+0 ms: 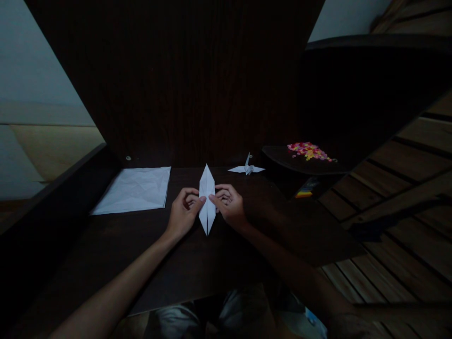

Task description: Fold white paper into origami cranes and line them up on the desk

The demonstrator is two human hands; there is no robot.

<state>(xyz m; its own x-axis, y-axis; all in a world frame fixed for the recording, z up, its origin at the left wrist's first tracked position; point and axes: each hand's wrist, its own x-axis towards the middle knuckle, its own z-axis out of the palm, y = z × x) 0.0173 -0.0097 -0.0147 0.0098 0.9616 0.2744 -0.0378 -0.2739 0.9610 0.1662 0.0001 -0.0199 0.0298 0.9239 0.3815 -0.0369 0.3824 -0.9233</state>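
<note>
You appear to be at a folding step: the fingers of your left hand [182, 213] and right hand [231, 205] pinch opposite edges of the folded white paper [207, 187], centre frame over the tabletop [151, 249]. The next crease likely calls for steady, even pressure and matched edges.

Fingers [189, 190] partly hidden behind folded paper [207, 184], left forearm [122, 287] cropped, colourful bits [310, 150] indistinct

folded paper [207, 209] in 2-handed grip [182, 213] [230, 207]
</note>
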